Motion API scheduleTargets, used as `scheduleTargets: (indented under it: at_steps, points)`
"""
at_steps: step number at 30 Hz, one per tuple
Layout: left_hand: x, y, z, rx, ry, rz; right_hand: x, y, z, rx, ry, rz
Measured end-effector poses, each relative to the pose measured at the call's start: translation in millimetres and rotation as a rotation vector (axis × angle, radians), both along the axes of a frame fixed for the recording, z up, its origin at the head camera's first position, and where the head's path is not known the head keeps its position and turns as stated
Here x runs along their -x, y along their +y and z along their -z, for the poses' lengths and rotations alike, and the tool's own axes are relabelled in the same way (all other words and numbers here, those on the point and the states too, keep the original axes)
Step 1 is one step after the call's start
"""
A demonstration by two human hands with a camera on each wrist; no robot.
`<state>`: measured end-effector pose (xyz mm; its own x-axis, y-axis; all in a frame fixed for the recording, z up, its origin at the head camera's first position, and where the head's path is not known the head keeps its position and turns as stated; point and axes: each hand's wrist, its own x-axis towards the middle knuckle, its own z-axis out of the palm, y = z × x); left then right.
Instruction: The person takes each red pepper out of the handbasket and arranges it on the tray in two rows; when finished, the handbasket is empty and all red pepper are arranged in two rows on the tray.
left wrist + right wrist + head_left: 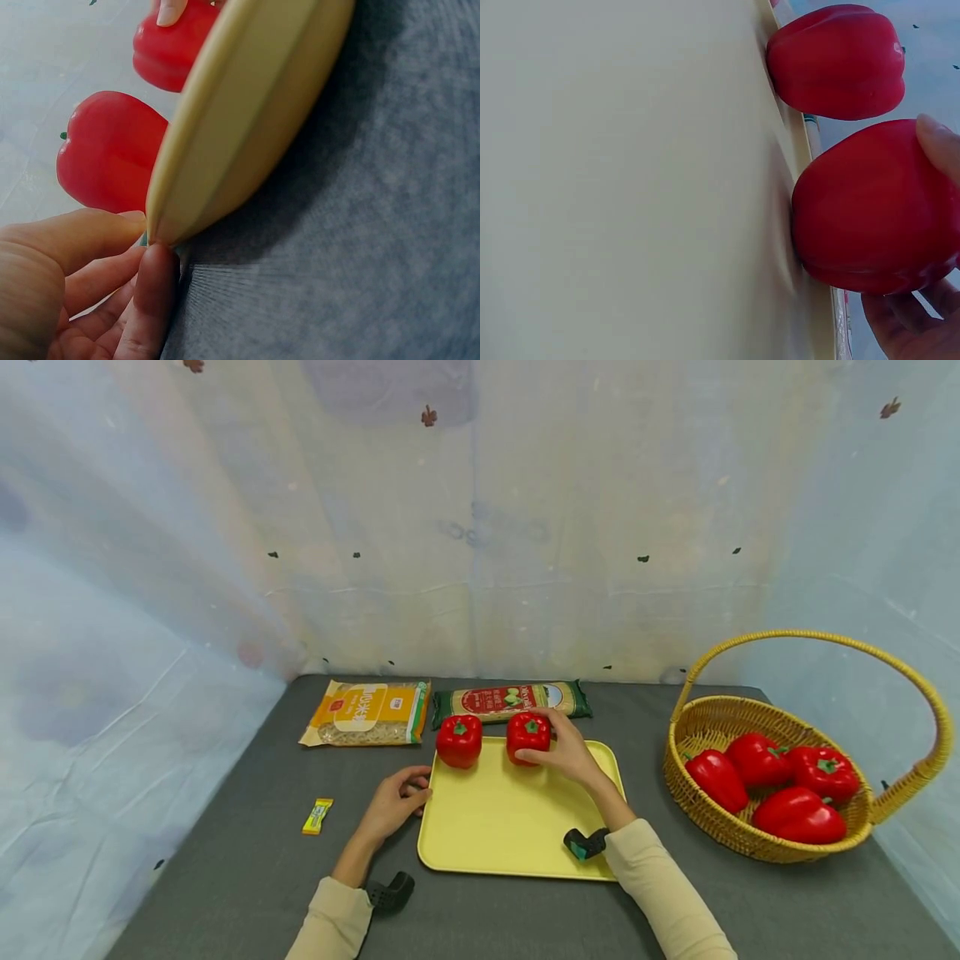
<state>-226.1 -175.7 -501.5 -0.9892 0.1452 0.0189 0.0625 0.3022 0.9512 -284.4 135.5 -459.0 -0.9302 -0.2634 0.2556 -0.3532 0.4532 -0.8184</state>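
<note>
Grey tabletop (247,860), with a wicker basket (693,814) at right; a yellow tray (517,818), pinched at its left edge by the left hand (393,802); in the curled right hand (567,752), a red pepper (527,733) at the tray's far edge, right of a second pepper (459,743).

In front of me the dark grey worktop (247,839) runs back to a pale, creased backdrop (540,618) washed in cream and lilac. I see bluish side sheeting (90,710) to my left and right. Brown leaf-like marks (429,416) and small dark specks (273,555) dot it all, under soft light.
</note>
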Motion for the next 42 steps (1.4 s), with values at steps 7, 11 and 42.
scheduleTargets:
  at_steps: [7,11,42]
  points:
    - [0.4,0.8,0.3,-0.001,0.006,-0.003,-6.6,-4.7,-11.2,0.009,-0.015,-0.02]
    - [0.2,0.8,0.4,0.003,0.002,-0.007,-18.1,-8.7,-28.8,0.022,-0.029,-0.032]
    - [0.0,0.5,-0.4,0.007,0.016,0.005,3.8,-1.1,7.5,0.053,-0.019,-0.064]
